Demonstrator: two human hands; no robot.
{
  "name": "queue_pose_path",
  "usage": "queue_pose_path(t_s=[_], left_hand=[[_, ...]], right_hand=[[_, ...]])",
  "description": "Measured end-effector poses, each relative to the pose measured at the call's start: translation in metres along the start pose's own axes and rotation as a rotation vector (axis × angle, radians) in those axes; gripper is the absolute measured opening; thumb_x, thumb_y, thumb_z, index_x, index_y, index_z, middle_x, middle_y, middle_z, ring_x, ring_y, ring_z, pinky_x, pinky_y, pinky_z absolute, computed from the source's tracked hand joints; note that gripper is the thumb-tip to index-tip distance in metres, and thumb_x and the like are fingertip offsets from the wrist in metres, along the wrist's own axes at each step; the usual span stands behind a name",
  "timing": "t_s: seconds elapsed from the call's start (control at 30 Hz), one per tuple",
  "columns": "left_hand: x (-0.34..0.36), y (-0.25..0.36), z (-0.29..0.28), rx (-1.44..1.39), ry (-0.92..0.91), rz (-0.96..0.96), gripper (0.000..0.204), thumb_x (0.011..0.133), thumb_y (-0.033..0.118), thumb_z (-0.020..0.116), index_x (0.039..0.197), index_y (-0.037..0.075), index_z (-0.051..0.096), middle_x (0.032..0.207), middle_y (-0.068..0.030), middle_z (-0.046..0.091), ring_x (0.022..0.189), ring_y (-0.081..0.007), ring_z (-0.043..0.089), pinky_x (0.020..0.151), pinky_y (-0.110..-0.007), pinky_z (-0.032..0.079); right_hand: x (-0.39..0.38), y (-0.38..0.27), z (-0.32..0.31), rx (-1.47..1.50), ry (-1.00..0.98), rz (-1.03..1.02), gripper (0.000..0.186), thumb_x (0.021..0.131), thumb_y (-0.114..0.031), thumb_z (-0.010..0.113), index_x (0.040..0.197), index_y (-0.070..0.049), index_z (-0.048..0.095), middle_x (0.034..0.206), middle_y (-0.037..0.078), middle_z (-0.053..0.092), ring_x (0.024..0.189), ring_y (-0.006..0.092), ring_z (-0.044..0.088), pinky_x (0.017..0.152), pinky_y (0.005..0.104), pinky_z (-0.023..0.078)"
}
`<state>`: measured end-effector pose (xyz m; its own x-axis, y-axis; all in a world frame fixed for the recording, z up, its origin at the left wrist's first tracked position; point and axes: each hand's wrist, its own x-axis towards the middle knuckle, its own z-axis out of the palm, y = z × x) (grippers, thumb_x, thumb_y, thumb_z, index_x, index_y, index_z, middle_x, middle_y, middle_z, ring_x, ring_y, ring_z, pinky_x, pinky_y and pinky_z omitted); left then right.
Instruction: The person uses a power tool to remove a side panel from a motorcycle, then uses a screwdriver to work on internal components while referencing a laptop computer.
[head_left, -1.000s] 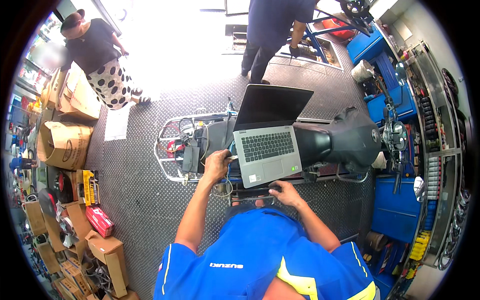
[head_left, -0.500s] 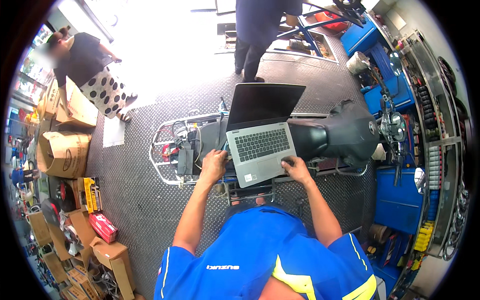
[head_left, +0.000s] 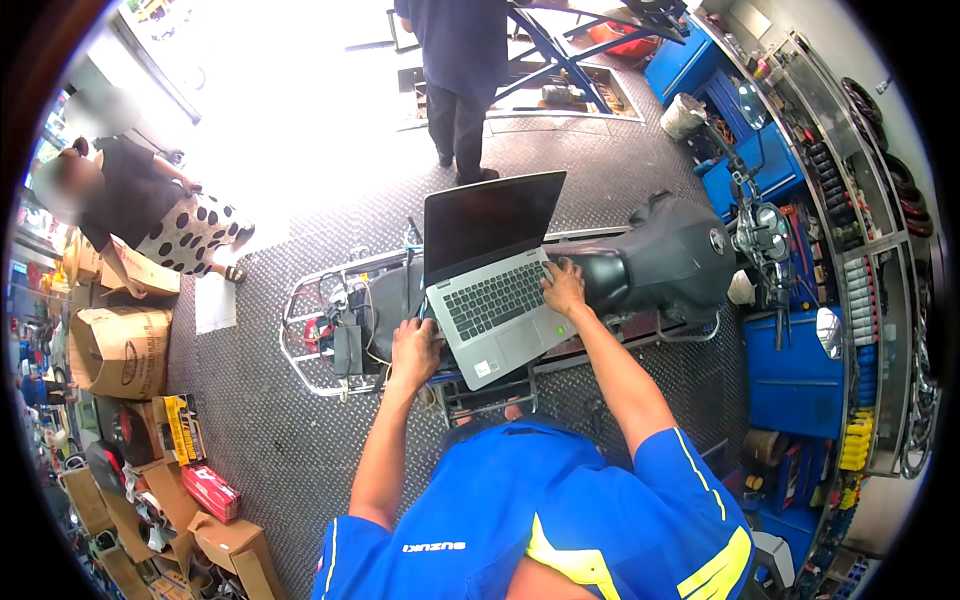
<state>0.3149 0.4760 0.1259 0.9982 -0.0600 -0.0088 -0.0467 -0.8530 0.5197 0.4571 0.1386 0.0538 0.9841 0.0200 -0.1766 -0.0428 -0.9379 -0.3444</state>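
Open silver laptop [head_left: 500,290] sits on the seat of a black motorcycle [head_left: 660,262], lid up, dark screen tilted back, grey keyboard facing the person. Left hand [head_left: 415,350] rests at the laptop's near-left corner, fingers curled over the edge; grip looks loose, can't tell if it's actually clamped. Right hand [head_left: 564,288] lies flat and spread at the right edge of the keyboard deck, not gripping. Laptop likely light-to-medium, rigid base, smooth and a bit slippery casing, hinge and screen fragile; seat is rounded so it could slide. Best held by the base on both side edges, not by the lid. Rear metal rack [head_left: 315,340] with exposed wiring left of the laptop. Checker-plate floor [head_left: 260,440] underneath, cardboard boxes [head_left: 120,350] far left.
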Motion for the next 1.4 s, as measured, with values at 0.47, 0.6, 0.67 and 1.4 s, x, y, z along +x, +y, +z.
queue_pose_path(t_s=[0.47,0.6,0.67,1.4], left_hand=[[0.047,-0.024,-0.023,-0.176,0.118,-0.153,0.044,0.086,0.016,0.072,0.124,-0.002,0.06,0.115,-0.0261,0.065,0.11,-0.0435,0.063,0.094,-0.048,0.051],[0.083,-0.023,-0.018,-0.203,0.025,-0.14,0.047,0.087,0.016,0.072,0.128,-0.002,0.06,0.117,-0.0292,0.067,0.114,-0.0445,0.063,0.098,-0.047,0.05],[0.096,-0.033,-0.016,-0.253,-0.082,-0.146,0.046,0.086,0.016,0.072,0.127,-0.002,0.06,0.111,-0.0294,0.068,0.111,-0.0446,0.065,0.097,-0.048,0.051],[0.168,-0.001,0.018,-0.125,-0.236,-0.037,0.039,0.099,0.031,0.058,0.104,-0.006,0.07,0.102,-0.0322,0.068,0.103,-0.0467,0.066,0.09,-0.052,0.051]], right_hand=[[0.014,0.002,0.012,-0.116,-0.155,0.032,0.052,0.094,-0.025,0.061,0.145,-0.032,0.053,0.149,0.017,0.041,0.139,0.0406,0.038,0.111,0.0567,0.038],[0.012,0.004,0.01,-0.014,-0.116,0.092,0.052,0.094,-0.028,0.062,0.145,-0.034,0.053,0.147,0.019,0.042,0.137,0.0421,0.039,0.11,0.0584,0.039],[-0.006,0.003,0.012,0.109,0.027,0.197,0.052,0.095,-0.029,0.061,0.146,-0.021,0.051,0.142,0.02,0.047,0.134,0.0414,0.044,0.108,0.0562,0.04],[-0.091,0.138,0.048,0.509,0.108,0.56,0.045,0.097,-0.037,0.065,0.097,0.007,0.074,0.096,0.025,0.074,0.095,0.0321,0.073,0.084,0.0402,0.053]])
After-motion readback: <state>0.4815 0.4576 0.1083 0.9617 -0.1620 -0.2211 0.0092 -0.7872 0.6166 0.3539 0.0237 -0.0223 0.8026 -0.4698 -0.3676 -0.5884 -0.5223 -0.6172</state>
